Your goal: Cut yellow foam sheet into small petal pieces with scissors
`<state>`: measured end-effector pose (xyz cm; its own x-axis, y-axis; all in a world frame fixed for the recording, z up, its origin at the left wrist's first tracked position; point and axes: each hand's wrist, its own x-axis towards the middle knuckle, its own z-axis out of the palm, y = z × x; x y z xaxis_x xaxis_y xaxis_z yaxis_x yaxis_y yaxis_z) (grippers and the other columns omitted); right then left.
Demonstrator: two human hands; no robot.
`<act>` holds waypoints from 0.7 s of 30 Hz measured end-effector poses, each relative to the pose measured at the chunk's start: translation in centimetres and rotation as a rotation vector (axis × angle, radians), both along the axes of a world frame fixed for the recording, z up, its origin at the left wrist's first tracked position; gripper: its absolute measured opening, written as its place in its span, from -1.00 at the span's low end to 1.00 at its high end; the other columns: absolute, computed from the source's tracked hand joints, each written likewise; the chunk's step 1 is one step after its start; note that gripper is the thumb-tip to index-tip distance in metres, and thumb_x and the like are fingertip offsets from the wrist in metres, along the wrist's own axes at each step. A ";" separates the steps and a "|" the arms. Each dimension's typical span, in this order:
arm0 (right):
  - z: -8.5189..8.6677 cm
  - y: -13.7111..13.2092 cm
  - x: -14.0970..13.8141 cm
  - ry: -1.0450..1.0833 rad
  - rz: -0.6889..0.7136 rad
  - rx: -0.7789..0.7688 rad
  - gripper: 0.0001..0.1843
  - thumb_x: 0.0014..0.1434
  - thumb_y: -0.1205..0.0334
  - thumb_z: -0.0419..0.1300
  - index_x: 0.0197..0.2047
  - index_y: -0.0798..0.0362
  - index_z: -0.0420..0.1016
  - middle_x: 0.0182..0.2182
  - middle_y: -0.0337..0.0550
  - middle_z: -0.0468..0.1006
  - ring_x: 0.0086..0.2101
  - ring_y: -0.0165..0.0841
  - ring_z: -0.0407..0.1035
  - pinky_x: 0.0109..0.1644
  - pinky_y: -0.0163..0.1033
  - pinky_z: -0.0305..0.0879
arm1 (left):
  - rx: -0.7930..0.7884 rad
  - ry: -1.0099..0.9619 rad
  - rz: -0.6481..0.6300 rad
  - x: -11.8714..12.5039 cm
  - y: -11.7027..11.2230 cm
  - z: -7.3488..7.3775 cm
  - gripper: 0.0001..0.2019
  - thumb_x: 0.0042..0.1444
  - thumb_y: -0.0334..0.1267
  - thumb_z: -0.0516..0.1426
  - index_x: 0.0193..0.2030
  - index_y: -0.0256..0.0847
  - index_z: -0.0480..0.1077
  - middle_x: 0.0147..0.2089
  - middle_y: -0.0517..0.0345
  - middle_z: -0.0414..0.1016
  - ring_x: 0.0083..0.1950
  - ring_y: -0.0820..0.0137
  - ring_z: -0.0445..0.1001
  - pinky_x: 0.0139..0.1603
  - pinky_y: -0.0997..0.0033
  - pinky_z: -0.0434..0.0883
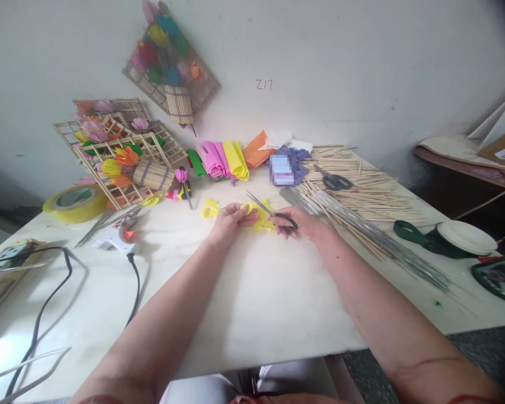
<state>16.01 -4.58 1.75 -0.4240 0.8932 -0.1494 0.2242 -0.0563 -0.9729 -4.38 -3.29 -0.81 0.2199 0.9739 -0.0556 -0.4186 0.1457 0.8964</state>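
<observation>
Near the middle of the white table, my left hand [230, 221] pinches a small piece of yellow crepe paper [248, 210] between thumb and fingers. My right hand [299, 222] is wrapped round the dark handles of a pair of scissors [261, 203], whose blades point up and left, beside the paper. Yellow paper scraps [264, 223] lie on the table between and under the hands. A few cut yellow pieces [211, 208] rest just left of my left hand. Part of the held paper is hidden by my fingers.
Left are a glue gun [116, 235], a tape roll [76, 203], a power strip [8, 264] and flower-covered stick frames [122, 157]. Behind lie crepe paper rolls [214, 160] and purple yarn [297, 163]. Right are sticks [374, 185], wires [387, 247], spare scissors [336, 180] and a white-topped roll [467, 237].
</observation>
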 end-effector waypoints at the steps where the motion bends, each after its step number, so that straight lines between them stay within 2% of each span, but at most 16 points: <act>1: 0.0 0.0 0.1 -0.007 0.016 -0.002 -0.64 -0.10 0.01 0.29 -0.44 0.19 0.45 -0.66 -0.23 0.45 -0.72 -0.53 0.25 -0.77 -0.43 -0.10 | 0.003 0.000 -0.001 0.0 0.0 0.0 -0.72 -0.14 -0.23 0.31 -0.41 -0.32 0.32 -0.36 -0.03 0.55 -0.33 0.31 0.56 -0.33 0.41 0.48; 4: -0.1 0.1 0.1 -0.014 0.052 -0.009 -0.65 -0.08 0.05 0.29 -0.34 0.18 0.46 -0.67 -0.30 0.40 -0.73 -0.55 0.22 -0.76 -0.44 -0.09 | 0.016 -0.007 0.001 -0.1 0.0 -0.1 -0.72 -0.17 -0.24 0.32 -0.42 -0.34 0.35 -0.34 -0.02 0.56 -0.33 0.32 0.56 -0.28 0.38 0.48; 11: -0.3 0.0 0.1 0.007 0.098 0.024 -0.68 0.02 0.01 0.19 -0.47 0.15 0.37 -0.69 -0.33 0.34 -0.73 -0.59 0.16 -0.73 -0.44 -0.09 | 0.028 -0.009 -0.001 0.0 -0.1 0.0 -0.72 -0.22 -0.22 0.34 -0.44 -0.34 0.38 -0.42 0.06 0.54 -0.33 0.34 0.55 -0.25 0.39 0.47; 17: -0.9 0.3 -0.1 0.001 0.071 0.006 -0.68 -0.06 0.05 0.26 -0.54 0.12 0.32 -0.70 -0.35 0.34 -0.75 -0.60 0.15 -0.75 -0.44 -0.11 | 0.034 0.012 -0.022 -0.1 0.0 -0.1 -0.73 -0.21 -0.22 0.33 -0.46 -0.33 0.37 -0.40 0.04 0.55 -0.32 0.34 0.55 -0.25 0.38 0.46; 21: -1.1 0.4 -0.3 0.025 0.052 -0.029 -0.68 -0.09 0.06 0.29 -0.54 0.12 0.32 -0.71 -0.36 0.33 -0.75 -0.61 0.13 -0.74 -0.46 -0.05 | 0.030 0.025 -0.021 0.0 0.0 -0.1 -0.73 -0.21 -0.22 0.33 -0.46 -0.32 0.37 -0.44 0.06 0.54 -0.33 0.33 0.55 -0.26 0.38 0.46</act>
